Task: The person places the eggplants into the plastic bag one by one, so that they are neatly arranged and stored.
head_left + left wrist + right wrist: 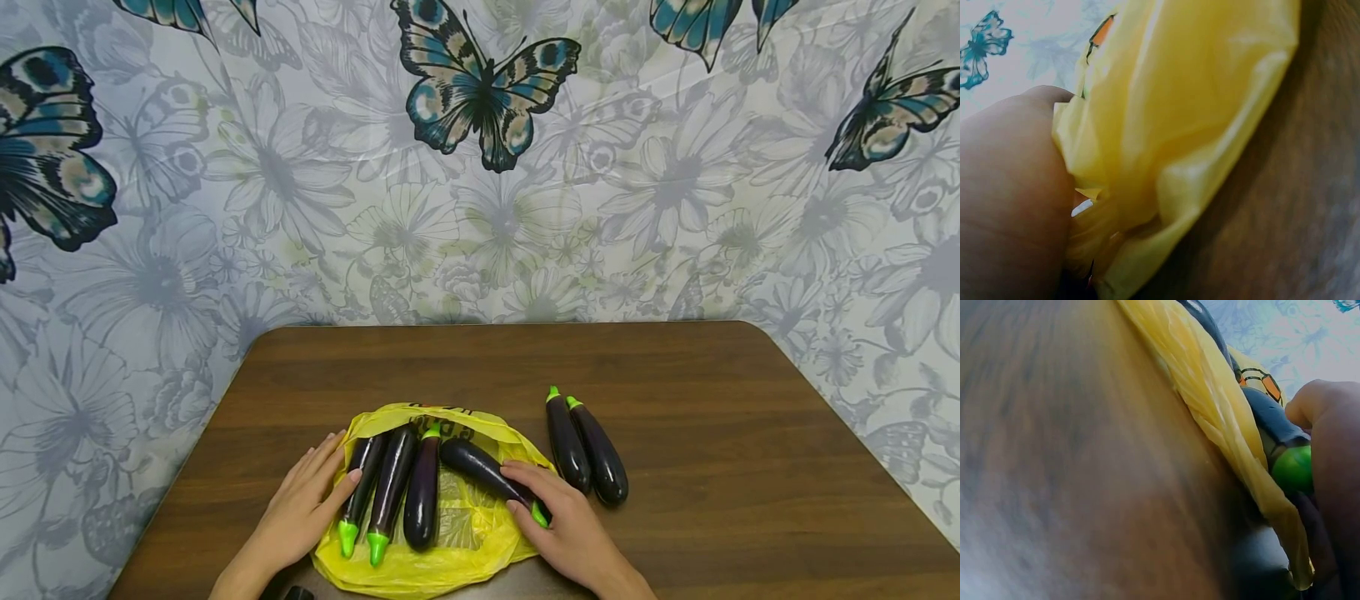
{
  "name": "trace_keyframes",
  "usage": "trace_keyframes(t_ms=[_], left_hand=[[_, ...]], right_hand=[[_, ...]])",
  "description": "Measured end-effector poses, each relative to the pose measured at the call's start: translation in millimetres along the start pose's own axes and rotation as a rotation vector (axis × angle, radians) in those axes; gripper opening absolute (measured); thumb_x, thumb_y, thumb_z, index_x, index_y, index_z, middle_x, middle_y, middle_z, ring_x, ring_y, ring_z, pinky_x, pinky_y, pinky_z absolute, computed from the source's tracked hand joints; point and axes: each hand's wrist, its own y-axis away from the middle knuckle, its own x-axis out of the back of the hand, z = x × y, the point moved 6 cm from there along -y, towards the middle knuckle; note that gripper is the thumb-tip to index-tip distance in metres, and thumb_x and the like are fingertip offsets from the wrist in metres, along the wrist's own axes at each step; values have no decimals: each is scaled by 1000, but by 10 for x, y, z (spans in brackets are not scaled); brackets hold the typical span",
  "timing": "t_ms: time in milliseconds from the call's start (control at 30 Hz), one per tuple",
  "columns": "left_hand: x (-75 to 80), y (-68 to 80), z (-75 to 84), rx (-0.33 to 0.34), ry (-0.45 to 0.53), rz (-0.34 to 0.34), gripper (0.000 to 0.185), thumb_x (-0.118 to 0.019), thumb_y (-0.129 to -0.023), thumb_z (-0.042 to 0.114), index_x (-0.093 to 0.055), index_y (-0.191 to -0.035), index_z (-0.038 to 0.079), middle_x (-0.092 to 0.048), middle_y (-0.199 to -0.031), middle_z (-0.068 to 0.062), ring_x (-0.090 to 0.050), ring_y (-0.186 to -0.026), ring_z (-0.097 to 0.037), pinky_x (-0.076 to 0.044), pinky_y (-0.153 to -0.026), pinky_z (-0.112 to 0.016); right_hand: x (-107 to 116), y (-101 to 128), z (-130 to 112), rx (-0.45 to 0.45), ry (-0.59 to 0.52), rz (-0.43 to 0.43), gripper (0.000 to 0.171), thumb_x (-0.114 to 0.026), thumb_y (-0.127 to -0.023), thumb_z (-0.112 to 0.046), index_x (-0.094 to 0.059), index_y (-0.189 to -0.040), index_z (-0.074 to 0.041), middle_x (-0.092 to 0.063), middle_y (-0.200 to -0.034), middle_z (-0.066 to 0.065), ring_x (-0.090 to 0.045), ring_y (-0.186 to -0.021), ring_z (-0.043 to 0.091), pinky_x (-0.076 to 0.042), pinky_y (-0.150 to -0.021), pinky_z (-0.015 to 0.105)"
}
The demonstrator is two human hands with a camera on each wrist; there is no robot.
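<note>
A yellow plastic bag (442,575) lies spread on the table with its mouth wide. Three dark purple eggplants (393,483) with bright green stem ends lie side by side in its left part. The right hand (562,521) grips another eggplant (476,467) near its green end, at the bag's right side. That green stem end (1293,469) shows beside the hand in the right wrist view. At the bag's left edge rests the left hand (307,500), fingers extended along the outside and thumb over the rim. Yellow plastic (1197,112) fills much of the left wrist view.
Two more eggplants (588,450) lie together on the brown wooden table (750,467), just right of the bag. A small dark object (298,593) shows at the bottom edge, near the left forearm. Behind the table hangs a butterfly-and-flower patterned cloth (510,233).
</note>
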Motion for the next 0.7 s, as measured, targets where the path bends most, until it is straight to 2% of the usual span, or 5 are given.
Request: trace_keyframes(t_ms=[367, 600, 700], left_hand=[[2, 8, -3, 1, 1, 2, 67, -47, -109, 49, -39, -159, 5, -30, -167, -18, -24, -154, -44, -19, -122, -66], [4, 9, -6, -3, -6, 9, 67, -47, -109, 49, -39, -159, 6, -31, -167, -18, -25, -154, -44, -20, -122, -65], [3, 9, -7, -1, -1, 5, 67, -47, -109, 49, -39, -159, 6, -30, -167, -18, -24, -154, -44, -19, -122, -66]], right_hand=[[-30, 11, -73, 26, -30, -49, 39, -68, -102, -23, -63, -141, -25, -63, -143, -7, -63, -129, 16, -58, -101, 42], [-67, 25, -134, 73, -44, -71, 39, -67, -102, -22, -63, -141, -24, -63, -143, -3, -64, -127, 18, -58, -99, 42], [-87, 32, -136, 62, -37, -92, 40, -67, -102, -25, -62, -142, -26, -62, -144, -4, -63, -128, 17, -58, -100, 43]])
